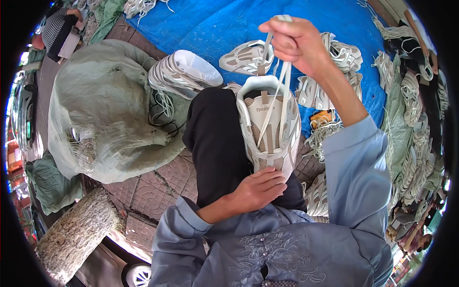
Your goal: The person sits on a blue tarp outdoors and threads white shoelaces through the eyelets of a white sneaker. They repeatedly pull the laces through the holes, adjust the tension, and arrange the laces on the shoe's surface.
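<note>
A white and beige sneaker [270,129] rests on my lap, against my black trouser leg [215,143]. My left hand [258,189] presses on its toe end and holds it steady. My right hand [294,43] is raised above the shoe, fingers closed on the two ends of a white shoelace [277,95] that runs taut down into the shoe's eyelets.
A large grey-green sack [105,105] sits at the left, with a white shoe [184,71] and loose laces beside it. More white sneakers [246,56] lie on a blue tarp [201,24] ahead and are heaped at the right [411,105]. A tree trunk [76,234] stands at lower left.
</note>
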